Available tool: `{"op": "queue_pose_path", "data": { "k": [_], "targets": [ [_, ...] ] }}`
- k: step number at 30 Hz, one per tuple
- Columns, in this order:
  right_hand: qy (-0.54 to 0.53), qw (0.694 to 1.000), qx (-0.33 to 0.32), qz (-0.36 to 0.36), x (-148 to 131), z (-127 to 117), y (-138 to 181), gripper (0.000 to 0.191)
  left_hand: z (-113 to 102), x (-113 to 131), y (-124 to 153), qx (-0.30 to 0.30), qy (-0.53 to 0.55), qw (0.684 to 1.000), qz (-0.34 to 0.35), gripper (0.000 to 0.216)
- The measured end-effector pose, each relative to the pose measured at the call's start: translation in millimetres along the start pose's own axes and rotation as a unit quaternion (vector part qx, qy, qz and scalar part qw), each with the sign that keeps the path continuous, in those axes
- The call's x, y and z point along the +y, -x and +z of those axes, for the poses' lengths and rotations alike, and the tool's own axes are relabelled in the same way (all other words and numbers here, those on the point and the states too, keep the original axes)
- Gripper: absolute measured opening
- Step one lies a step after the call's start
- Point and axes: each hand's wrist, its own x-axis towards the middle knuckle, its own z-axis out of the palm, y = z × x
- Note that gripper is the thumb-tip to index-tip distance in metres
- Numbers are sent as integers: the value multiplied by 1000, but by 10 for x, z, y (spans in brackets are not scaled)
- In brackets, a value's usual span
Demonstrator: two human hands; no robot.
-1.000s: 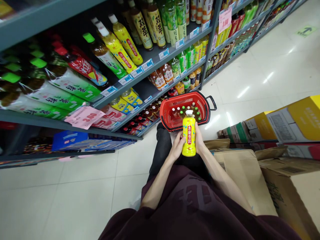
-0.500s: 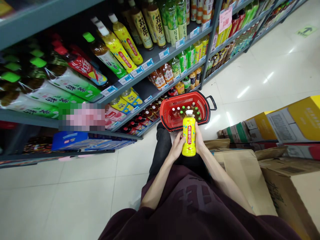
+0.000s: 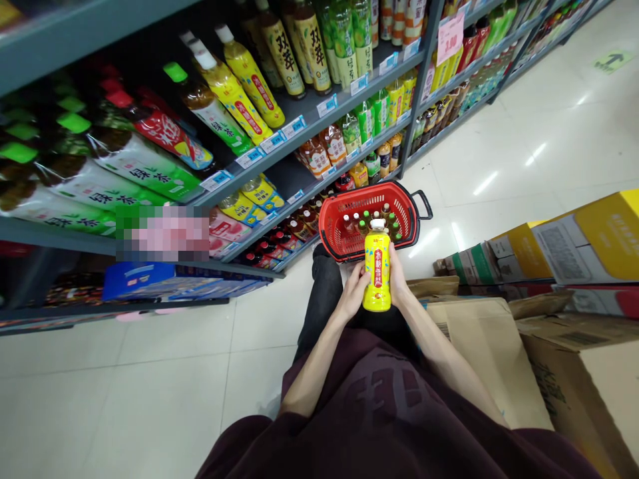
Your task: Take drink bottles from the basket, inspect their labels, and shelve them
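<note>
Far left, on the shelf (image 3: pixel 100 36), I make out big tea bottles (image 3: pixel 134 169) in a tight row, labels outward, presumably so shoppers can read them. Pink sign (image 3: pixel 167 233) by the edge, blurred; can't read it.

Right of these, yellow shelf bottles (image 3: pixel 259 90) with white caps; price tags (image 3: pixel 250 158) run along the lip beneath, set there, I judge, to match the stock above.

Left hand (image 3: pixel 353 291): closed on the bottle (image 3: pixel 378 273) from its left side, thumb towards the front; rear fingers hidden from me. Bottle is between both hands, in front of the body, cap end far, label turned up to my camera. Basket (image 3: pixel 333 213) lies just beyond, near the shelf foot, probably for easy reach; small bottles (image 3: pixel 363 226) inside, caps up.

Right hand (image 3: pixel 397 276): pressed against the bottle's right side. Paired grip likely steadies it and leaves the label uncovered.

Right: flattened card (image 3: pixel 479 359) near, cartons (image 3: pixel 589 246) farther, perhaps lined up to spare the aisle.
</note>
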Motion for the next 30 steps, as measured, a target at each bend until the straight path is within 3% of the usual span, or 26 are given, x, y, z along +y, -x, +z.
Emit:
{"op": "queue_pose_path", "data": {
  "k": [30],
  "targets": [
    [-44, 999, -6, 6, 0, -19, -14, 56, 5, -48, -7, -2, 2, 1000, 5, 50]
  ]
}}
